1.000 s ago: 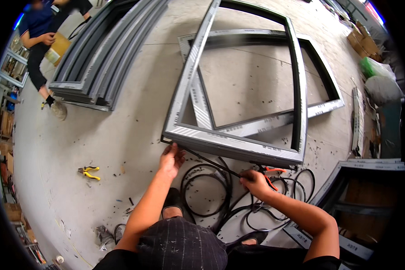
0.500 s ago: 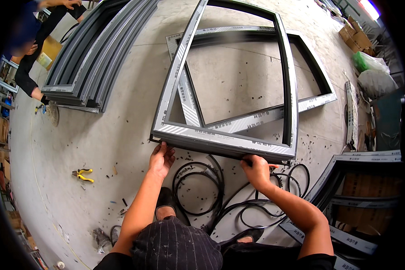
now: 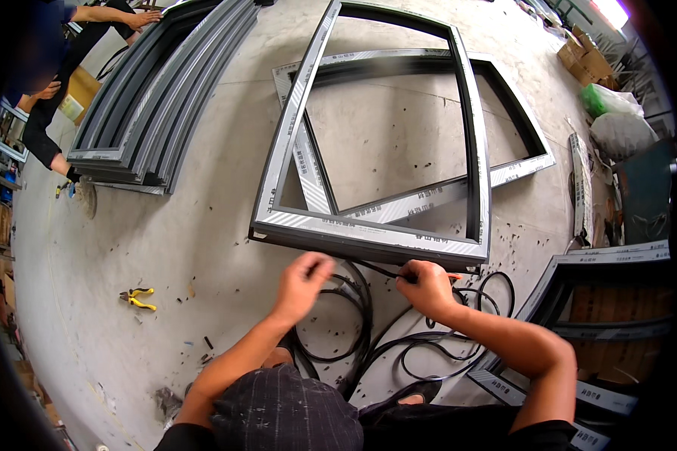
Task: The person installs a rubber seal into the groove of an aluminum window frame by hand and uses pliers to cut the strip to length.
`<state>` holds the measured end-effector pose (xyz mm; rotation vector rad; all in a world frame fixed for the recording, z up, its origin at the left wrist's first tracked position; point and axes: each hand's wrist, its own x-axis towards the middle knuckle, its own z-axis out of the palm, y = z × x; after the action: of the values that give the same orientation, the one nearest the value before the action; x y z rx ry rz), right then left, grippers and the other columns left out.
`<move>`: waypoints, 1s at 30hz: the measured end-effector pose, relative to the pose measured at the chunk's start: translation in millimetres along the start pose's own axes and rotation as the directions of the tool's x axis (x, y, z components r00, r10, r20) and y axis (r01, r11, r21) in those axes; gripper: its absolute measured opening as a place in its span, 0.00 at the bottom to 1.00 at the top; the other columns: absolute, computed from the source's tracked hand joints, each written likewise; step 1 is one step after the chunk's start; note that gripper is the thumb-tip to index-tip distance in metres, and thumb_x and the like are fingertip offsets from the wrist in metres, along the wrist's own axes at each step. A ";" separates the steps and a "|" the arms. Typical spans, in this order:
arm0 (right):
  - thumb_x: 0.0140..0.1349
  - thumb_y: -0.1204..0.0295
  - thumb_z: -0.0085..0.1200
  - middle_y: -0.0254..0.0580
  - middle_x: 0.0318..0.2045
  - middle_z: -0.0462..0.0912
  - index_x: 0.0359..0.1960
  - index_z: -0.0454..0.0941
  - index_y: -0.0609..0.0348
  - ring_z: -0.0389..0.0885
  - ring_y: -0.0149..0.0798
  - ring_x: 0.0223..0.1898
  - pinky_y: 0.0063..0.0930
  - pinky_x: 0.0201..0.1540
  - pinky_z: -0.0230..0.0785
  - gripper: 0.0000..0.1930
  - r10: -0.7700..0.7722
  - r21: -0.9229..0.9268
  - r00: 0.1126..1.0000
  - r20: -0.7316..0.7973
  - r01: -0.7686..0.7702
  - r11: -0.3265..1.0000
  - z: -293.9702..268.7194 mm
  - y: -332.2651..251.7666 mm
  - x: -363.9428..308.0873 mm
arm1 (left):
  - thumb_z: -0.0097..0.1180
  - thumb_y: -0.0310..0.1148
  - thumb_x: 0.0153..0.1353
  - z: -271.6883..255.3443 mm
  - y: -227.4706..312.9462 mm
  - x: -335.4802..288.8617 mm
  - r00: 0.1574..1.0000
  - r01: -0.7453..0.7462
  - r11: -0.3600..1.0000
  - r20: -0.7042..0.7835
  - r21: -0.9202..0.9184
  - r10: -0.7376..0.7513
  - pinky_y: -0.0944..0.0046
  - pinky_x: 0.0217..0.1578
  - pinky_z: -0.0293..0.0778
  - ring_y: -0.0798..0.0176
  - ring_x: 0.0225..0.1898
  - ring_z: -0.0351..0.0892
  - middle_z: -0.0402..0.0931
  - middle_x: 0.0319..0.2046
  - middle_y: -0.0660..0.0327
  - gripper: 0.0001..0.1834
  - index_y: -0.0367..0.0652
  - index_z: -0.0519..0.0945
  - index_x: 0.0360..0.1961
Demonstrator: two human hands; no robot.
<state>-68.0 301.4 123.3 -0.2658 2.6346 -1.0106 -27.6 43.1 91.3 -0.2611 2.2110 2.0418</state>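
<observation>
Hands grip black rubber strip just beside frame's near edge.

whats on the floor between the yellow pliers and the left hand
In the head view, only bare concrete floor with a few small dark scraps lies between the yellow pliers and the left hand; the black rubber strip coils begin beyond the hand.

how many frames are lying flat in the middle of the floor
2: the top frame, its near rail just beyond the left hand and right hand; the lower frame beneath it, skewed right.
</observation>
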 end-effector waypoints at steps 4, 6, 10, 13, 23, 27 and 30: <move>0.48 0.68 0.58 0.48 0.25 0.82 0.29 0.80 0.63 0.81 0.48 0.30 0.36 0.36 0.72 0.10 0.017 0.155 0.977 0.212 -0.050 0.987 -29.2 -46.2 -2.1 | 0.56 0.36 0.57 32.6 76.3 8.0 0.818 -0.575 0.650 0.357 0.497 0.450 0.56 0.49 0.68 0.54 0.46 0.74 0.78 0.38 0.59 0.10 0.43 0.79 0.39; 0.49 0.68 0.58 0.48 0.26 0.82 0.30 0.81 0.63 0.81 0.47 0.29 0.35 0.36 0.72 0.11 -0.003 0.134 0.977 0.215 -0.026 0.991 -31.7 -55.5 -4.0 | 0.54 0.35 0.57 29.7 81.8 10.4 0.822 -0.532 0.688 0.496 0.494 0.280 0.56 0.47 0.68 0.55 0.43 0.75 0.77 0.35 0.59 0.10 0.43 0.78 0.37; 0.49 0.68 0.58 0.48 0.26 0.83 0.31 0.81 0.63 0.82 0.46 0.29 0.34 0.36 0.72 0.11 -0.007 0.218 0.982 0.188 -0.035 0.975 -18.5 -57.8 -11.8 | 0.53 0.34 0.55 25.7 82.9 10.6 0.819 -0.466 0.745 0.552 0.478 0.159 0.54 0.45 0.69 0.53 0.41 0.76 0.77 0.35 0.57 0.09 0.42 0.77 0.35; 0.49 0.68 0.59 0.50 0.28 0.83 0.31 0.81 0.63 0.82 0.46 0.31 0.35 0.37 0.73 0.11 0.026 0.297 0.988 0.150 -0.070 0.952 -3.9 -51.7 -21.1 | 0.55 0.33 0.56 27.8 71.2 4.3 0.822 -0.442 0.769 0.551 0.461 0.142 0.55 0.42 0.72 0.51 0.40 0.76 0.76 0.35 0.55 0.10 0.41 0.76 0.37; 0.60 0.51 0.54 0.51 0.23 0.79 0.30 0.76 0.64 0.77 0.50 0.26 0.39 0.32 0.68 0.23 0.066 0.146 0.906 0.418 -0.139 0.979 8.8 44.5 -86.0 | 0.53 0.37 0.52 59.3 25.3 -5.1 0.785 -0.294 0.760 0.600 0.580 -0.154 0.56 0.38 0.71 0.52 0.37 0.75 0.75 0.31 0.55 0.11 0.40 0.75 0.32; 0.61 0.49 0.53 0.52 0.24 0.78 0.30 0.77 0.64 0.77 0.52 0.30 0.40 0.35 0.69 0.25 0.399 0.011 0.741 0.539 -0.480 0.877 -3.9 99.4 -90.3 | 0.54 0.38 0.50 48.7 22.2 9.9 0.754 -0.268 0.723 0.606 0.637 -0.255 0.56 0.35 0.71 0.53 0.32 0.75 0.75 0.28 0.56 0.12 0.40 0.75 0.28; 0.55 0.54 0.59 0.49 0.37 0.77 0.40 0.77 0.61 0.75 0.50 0.44 0.39 0.45 0.69 0.22 0.032 -0.370 0.997 0.068 -0.005 0.929 -7.2 109.1 -80.9 | 0.53 0.39 0.49 48.1 39.1 15.6 0.724 -0.239 0.683 0.595 0.691 -0.348 0.55 0.33 0.70 0.53 0.30 0.75 0.75 0.26 0.54 0.12 0.40 0.74 0.27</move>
<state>-1.6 408.4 72.2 -0.3523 2.7369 -0.4778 -52.3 93.3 122.3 0.4532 2.1889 0.7830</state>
